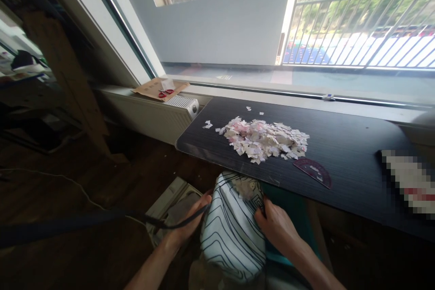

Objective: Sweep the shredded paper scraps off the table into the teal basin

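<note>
Bag point(233, 235), white w/ angular black lines, just below front edge of dark tabletop point(350, 131), betw. both hands. Rt hand point(277, 217) curls at bag's upper rt edge, pinching it betw. thumb & fingers. L hand point(185, 232) is at bag's L side, dark strap point(146, 216) across it; fingers partly hidden, so can't tell if it grips. Pale scraps point(244, 186) show at bag's top. On tabletop: pile of paper bits point(265, 139), white & pinkish, few strays toward back. Purple see-thru protractor point(314, 173) just rt of pile. Beyond tabletop's far L corner: red-handled scissors point(166, 93) on brown envelope point(147, 90). Teal container point(295, 204) near rt hand.
</note>
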A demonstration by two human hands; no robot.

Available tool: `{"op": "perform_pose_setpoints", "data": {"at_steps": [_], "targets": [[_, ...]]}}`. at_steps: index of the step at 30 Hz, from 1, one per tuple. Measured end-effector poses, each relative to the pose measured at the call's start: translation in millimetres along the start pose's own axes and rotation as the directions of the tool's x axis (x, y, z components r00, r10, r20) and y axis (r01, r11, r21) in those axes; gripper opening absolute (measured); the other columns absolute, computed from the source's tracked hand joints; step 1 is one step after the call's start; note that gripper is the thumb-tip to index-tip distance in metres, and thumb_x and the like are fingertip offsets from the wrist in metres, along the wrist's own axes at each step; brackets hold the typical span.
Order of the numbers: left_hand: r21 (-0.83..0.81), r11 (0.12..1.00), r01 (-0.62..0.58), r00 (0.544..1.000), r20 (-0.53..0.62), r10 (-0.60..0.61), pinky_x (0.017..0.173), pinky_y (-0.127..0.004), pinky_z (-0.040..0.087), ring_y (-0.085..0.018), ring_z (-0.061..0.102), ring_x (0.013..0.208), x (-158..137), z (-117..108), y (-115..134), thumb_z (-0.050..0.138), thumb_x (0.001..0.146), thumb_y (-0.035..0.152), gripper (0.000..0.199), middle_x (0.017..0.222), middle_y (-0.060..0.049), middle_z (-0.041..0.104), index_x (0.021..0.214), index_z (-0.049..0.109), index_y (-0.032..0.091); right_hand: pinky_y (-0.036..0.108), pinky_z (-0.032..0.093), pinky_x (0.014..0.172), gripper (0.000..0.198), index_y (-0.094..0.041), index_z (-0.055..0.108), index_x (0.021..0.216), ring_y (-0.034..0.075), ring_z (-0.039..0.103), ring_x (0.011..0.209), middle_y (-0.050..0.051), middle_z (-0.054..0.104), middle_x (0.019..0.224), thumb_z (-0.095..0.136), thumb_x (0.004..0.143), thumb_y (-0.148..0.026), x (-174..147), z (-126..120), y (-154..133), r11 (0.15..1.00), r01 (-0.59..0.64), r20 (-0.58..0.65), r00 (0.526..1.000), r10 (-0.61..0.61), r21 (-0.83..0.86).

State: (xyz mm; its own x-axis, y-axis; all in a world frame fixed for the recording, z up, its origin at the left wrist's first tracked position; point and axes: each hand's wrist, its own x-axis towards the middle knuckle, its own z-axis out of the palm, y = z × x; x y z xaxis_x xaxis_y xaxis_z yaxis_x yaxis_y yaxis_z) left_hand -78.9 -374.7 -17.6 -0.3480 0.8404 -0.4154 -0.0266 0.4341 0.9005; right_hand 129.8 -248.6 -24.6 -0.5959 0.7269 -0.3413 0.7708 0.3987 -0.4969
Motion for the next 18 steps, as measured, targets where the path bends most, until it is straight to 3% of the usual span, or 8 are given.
{"op": "perform_pose_setpoints", "data": {"at_steps": [5,10,12,14,16,18], "targets": [[-0.293,0.954,0.064,0.982,0.191,-0.007,0.102,-0.034,0.034,-0.027,0.046,0.122,0,-9,-2,0.064,0.083,0.039,0.049,0.131,-0.004,0.054,0.128,0.053,0.023,0.031,0.039,0.070,0.046,-0.006,0.049,0.124,0.026,0.065,0.089,0.016,0.070,0.094,0.030,0.094,-0.036,-21,-13,5,0.990,0.086,0.103,0.990,-0.098,0.109],[-0.418,0.894,0.159,0.974,0.212,-0.075,0.091,-0.037,0.043,-0.028,0.059,0.104,-6,-8,-18,0.063,0.083,0.037,0.038,0.110,-0.010,0.066,0.114,0.062,0.015,0.033,0.038,0.091,0.059,-0.013,0.049,0.132,0.027,0.053,0.116,0.016,0.057,0.128,0.032,0.091,-0.053,-65,-25,37,0.981,0.114,0.272,0.950,-0.153,0.155],[-0.411,0.896,0.168,0.972,0.222,-0.081,0.086,-0.038,0.045,-0.029,0.062,0.097,-9,-5,-22,0.063,0.082,0.036,0.037,0.104,-0.010,0.068,0.111,0.063,0.014,0.031,0.040,0.088,0.051,-0.017,0.054,0.127,0.026,0.056,0.111,0.013,0.060,0.125,0.041,0.088,-0.047,-79,-21,45,0.976,0.153,0.313,0.930,-0.195,0.152],[-0.405,0.898,0.170,0.971,0.226,-0.082,0.082,-0.038,0.047,-0.029,0.063,0.092,-13,-2,-23,0.064,0.078,0.036,0.038,0.098,-0.010,0.068,0.110,0.063,0.014,0.028,0.041,0.083,0.038,-0.019,0.060,0.118,0.023,0.060,0.103,0.010,0.065,0.116,0.047,0.084,-0.029,-86,-16,46,0.965,0.227,0.309,0.915,-0.258,0.134],[-0.394,0.905,0.161,0.974,0.214,-0.080,0.079,-0.039,0.048,-0.030,0.064,0.087,-16,-1,-23,0.065,0.075,0.036,0.038,0.091,-0.010,0.069,0.106,0.063,0.014,0.026,0.041,0.078,0.035,-0.019,0.064,0.106,0.020,0.062,0.094,0.007,0.068,0.103,0.044,0.078,-0.013,-91,-15,42,0.959,0.270,0.278,0.917,-0.284,0.091],[-0.372,0.918,0.140,0.981,0.175,-0.078,0.076,-0.040,0.049,-0.030,0.064,0.082,-21,-3,-22,0.062,0.073,0.038,0.036,0.082,-0.010,0.069,0.097,0.065,0.012,0.024,0.040,0.073,0.033,-0.018,0.066,0.094,0.018,0.062,0.083,0.005,0.070,0.088,0.040,0.075,-0.009,-98,-20,38,0.963,0.264,0.261,0.928,-0.267,0.047]]}}
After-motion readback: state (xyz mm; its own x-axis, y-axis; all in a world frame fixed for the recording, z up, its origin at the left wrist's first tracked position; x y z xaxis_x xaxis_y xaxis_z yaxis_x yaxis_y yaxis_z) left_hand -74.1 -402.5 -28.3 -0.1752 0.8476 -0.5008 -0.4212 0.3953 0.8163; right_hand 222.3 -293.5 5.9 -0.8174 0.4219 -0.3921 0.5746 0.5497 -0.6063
